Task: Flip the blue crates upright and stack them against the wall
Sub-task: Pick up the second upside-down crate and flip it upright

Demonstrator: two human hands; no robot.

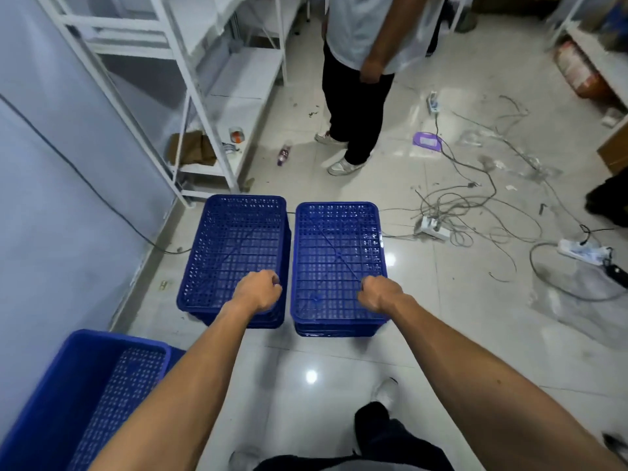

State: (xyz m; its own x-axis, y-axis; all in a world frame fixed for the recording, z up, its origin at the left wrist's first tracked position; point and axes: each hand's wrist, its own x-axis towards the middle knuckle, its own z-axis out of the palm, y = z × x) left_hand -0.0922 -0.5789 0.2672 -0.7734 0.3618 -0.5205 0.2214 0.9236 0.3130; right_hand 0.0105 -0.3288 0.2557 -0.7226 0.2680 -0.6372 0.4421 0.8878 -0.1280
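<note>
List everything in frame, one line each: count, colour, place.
crate stacks: 2, blue, base-up, side by side on the floor, centre
upright crate: 1 seen, blue, bottom left by the wall
racks: 2, white, left along the wall and top right
bottle: 1, clear with purple label, floor by left rack
cables: tangle, grey, floor right
power strips: 3, white, among the cables
sheet: 1, purple, floor right of bystander
bystander: 1, white top, black trousers, top centre
left grip: bare, fingers curled, over left stack; hold unclear
right grip: bare, fingers curled, over right stack; hold unclear
</note>
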